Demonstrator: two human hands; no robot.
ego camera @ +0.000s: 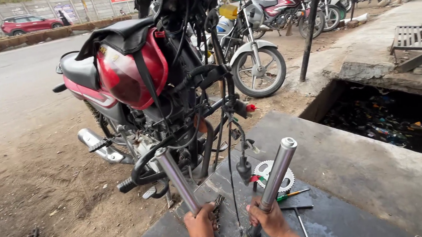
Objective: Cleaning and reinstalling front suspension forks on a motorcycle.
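A red motorcycle (128, 74) with a black seat stands in front of me, its front end stripped and cables hanging loose. Two shiny fork tubes rise toward it. My left hand (200, 225) grips the left fork tube (175, 179) near its lower end. My right hand (268, 220) is wrapped around the right fork tube (279, 172), low down by its black base. Both hands sit at the bottom edge of the view, over a dark slab (338, 217).
A sprocket (265, 170), a green-handled screwdriver (292, 194) and a T-handle wrench (298, 209) lie on the slab. An open drain pit (381, 118) full of litter gapes to the right. Parked motorcycles (260, 40) and a pole (310, 33) stand behind; dirt ground (38, 178) lies left.
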